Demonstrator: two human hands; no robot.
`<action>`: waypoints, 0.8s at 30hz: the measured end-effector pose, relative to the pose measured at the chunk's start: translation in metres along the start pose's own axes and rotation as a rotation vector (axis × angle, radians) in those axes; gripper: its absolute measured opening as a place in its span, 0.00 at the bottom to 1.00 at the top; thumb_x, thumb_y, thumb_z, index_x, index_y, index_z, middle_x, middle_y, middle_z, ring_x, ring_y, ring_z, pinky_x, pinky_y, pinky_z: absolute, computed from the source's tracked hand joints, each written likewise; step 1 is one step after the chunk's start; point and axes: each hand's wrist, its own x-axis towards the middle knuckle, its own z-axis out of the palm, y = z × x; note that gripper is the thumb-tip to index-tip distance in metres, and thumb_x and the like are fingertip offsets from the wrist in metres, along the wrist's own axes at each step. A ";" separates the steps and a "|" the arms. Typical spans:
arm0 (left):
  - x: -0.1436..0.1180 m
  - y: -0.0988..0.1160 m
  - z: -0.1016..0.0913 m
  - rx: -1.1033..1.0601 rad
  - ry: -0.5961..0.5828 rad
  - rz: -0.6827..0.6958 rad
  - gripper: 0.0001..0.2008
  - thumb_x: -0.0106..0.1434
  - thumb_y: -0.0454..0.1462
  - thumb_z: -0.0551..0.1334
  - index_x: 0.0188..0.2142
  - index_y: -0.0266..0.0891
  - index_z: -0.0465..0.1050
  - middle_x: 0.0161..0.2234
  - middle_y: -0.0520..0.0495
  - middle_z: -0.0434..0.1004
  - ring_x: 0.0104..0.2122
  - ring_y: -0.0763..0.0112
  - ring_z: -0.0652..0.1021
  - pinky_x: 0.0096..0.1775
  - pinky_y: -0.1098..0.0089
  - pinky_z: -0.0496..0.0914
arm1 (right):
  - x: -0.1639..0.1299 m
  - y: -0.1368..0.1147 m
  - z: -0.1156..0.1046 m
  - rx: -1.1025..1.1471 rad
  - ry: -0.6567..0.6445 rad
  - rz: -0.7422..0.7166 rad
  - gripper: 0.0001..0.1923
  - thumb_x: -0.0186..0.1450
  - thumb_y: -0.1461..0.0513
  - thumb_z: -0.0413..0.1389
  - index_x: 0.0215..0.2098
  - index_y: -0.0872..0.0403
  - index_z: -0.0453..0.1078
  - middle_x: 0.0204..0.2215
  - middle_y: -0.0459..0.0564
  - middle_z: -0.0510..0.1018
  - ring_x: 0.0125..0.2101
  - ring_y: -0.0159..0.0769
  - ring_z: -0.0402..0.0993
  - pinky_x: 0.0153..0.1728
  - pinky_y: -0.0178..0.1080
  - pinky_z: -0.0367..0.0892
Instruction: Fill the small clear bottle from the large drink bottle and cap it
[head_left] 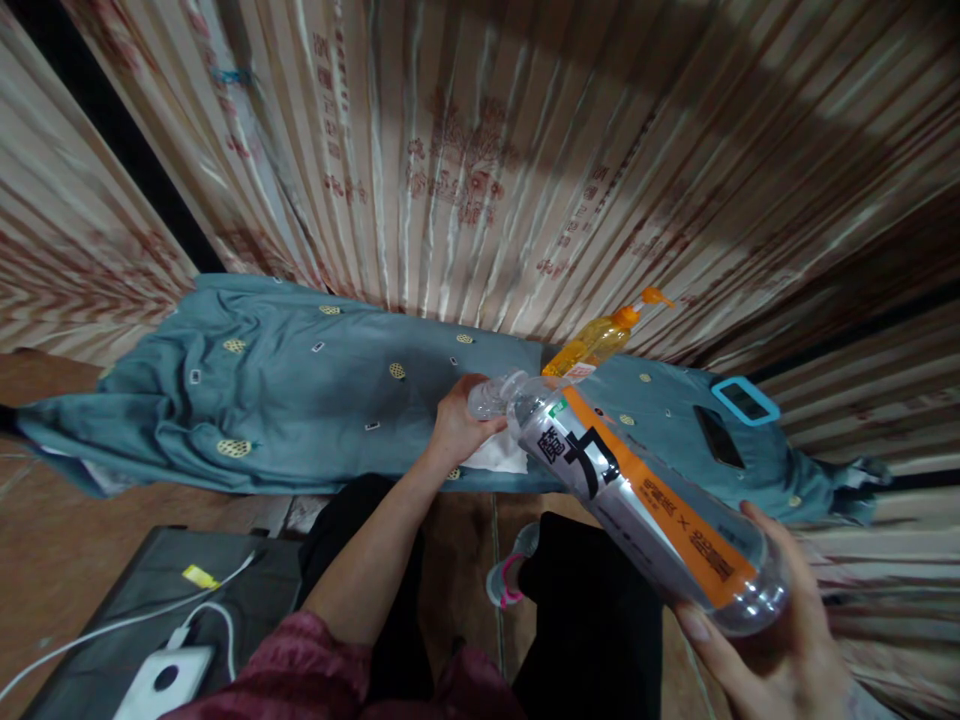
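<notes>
My right hand (780, 640) grips the base of a large clear plastic bottle (637, 490) with a grey and orange label, tilted so its open neck points left and up. My left hand (459, 425) rests on a white cloth or tissue (499, 455) lying on the teal sheet (300, 400), right beside the bottle's mouth. Whether the fingers pinch the tissue or only press on it is unclear. An orange pump bottle (600, 340) of yellow liquid lies just behind the clear bottle's neck.
A dark phone (718, 437) and a blue-rimmed phone or case (745, 400) lie on the sheet at right. Striped curtains (480, 150) hang behind. A white charger (166, 680) with cables sits on a dark case at lower left. A small pink-trimmed object (510, 580) lies between my knees.
</notes>
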 end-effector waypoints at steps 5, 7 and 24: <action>0.000 -0.001 0.000 -0.004 -0.007 0.002 0.28 0.48 0.39 0.81 0.47 0.41 0.77 0.47 0.42 0.88 0.47 0.51 0.87 0.52 0.53 0.81 | 0.000 0.001 -0.001 0.018 0.003 0.022 0.54 0.59 0.40 0.71 0.76 0.46 0.61 0.70 0.60 0.71 0.68 0.65 0.71 0.70 0.70 0.62; 0.000 0.000 0.000 0.000 -0.011 -0.005 0.27 0.48 0.39 0.81 0.47 0.40 0.77 0.47 0.41 0.88 0.47 0.50 0.87 0.52 0.53 0.81 | 0.000 -0.001 0.000 0.018 -0.004 0.025 0.54 0.58 0.40 0.72 0.76 0.47 0.61 0.69 0.61 0.72 0.67 0.67 0.71 0.69 0.72 0.62; 0.001 -0.002 0.001 0.010 0.000 0.006 0.27 0.48 0.38 0.81 0.46 0.41 0.77 0.46 0.43 0.88 0.47 0.51 0.87 0.52 0.54 0.81 | 0.000 0.000 0.000 0.068 0.037 0.082 0.55 0.55 0.40 0.73 0.75 0.48 0.64 0.68 0.61 0.73 0.68 0.68 0.71 0.70 0.70 0.62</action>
